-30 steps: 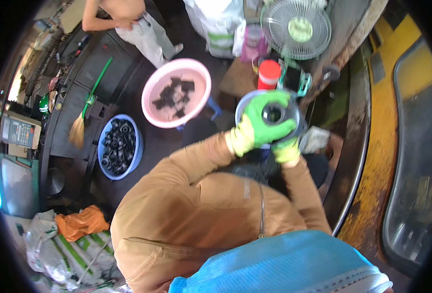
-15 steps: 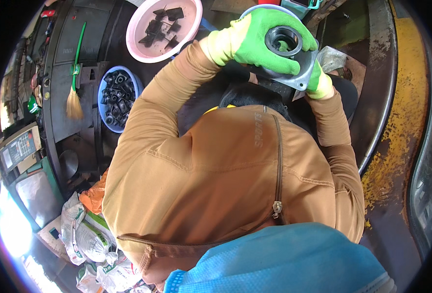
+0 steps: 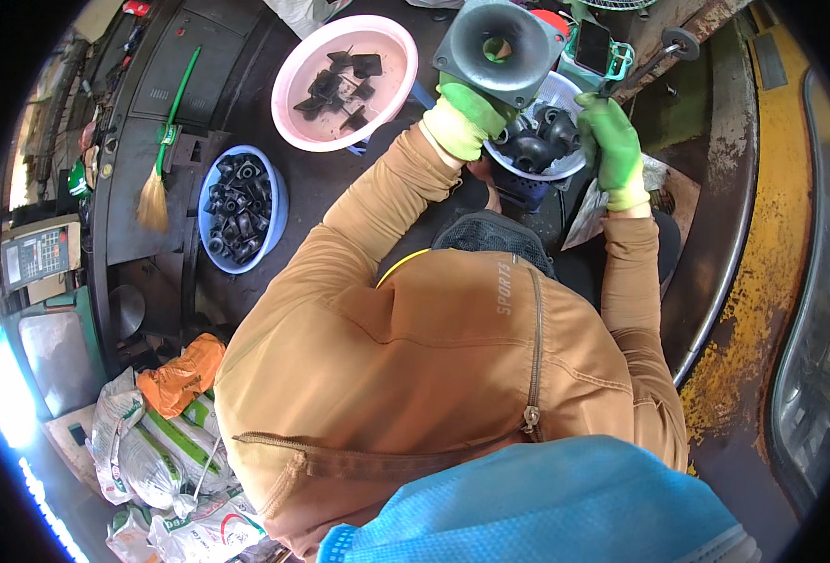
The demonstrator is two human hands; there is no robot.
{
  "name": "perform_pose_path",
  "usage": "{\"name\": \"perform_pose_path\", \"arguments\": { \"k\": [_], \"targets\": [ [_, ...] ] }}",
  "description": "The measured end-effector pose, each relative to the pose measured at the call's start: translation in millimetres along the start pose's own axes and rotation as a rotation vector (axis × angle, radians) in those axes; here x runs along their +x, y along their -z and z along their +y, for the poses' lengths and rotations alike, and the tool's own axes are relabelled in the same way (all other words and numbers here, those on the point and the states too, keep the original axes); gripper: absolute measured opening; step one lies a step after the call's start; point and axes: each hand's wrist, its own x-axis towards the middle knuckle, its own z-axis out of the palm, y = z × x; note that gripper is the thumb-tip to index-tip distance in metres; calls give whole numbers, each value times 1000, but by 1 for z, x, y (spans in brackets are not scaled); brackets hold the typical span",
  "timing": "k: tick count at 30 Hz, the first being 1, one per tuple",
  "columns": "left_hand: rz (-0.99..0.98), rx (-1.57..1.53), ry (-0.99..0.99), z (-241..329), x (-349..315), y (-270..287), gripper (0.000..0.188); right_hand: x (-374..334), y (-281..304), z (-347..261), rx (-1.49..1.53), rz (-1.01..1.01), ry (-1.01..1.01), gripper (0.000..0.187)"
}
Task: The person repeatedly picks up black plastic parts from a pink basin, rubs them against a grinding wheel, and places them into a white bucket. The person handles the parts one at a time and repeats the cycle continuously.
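Observation:
A dark horn-shaped part [image 3: 471, 54] with a square flange and a flared round mouth is in my left hand [image 3: 469, 117]. The mouth faces up, and green glove shows through its centre hole. My right hand [image 3: 612, 145], also in a green glove, is apart from the horn, to its lower right. Its fingers are curled closed; what they hold, if anything, I cannot make out. Between and below the hands stands a white-blue basket [image 3: 558, 86] with several curved black parts [image 3: 532, 148] in it.
A pink basin [image 3: 288, 117] holds several black pieces. Left of it, a blue tub [image 3: 279, 211] is full of small black parts. A teal container [image 3: 612, 66] with a phone and a rod with a round disc [image 3: 680, 43] are beyond my right hand. A yellow worn metal edge [image 3: 762, 244] runs along the right.
My hands have parted; both held the part before. My left hand has turned it mouth-up and carried it farther away. My right hand has let go, and the basket has come into view.

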Motion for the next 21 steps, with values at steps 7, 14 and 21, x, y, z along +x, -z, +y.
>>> {"name": "perform_pose_path", "arguments": {
  "k": [7,14,21],
  "targets": [
    [84,-375,135,12,-9,-14,42,-6,-7,10,3,150,192,27],
    [-132,-377,466,57,2,10,82,-14,-25,-3,344,48,11,32],
    [-117,8,77,49,9,7,54,-13,-22,10,660,-106,-121,30]
  ]
}}
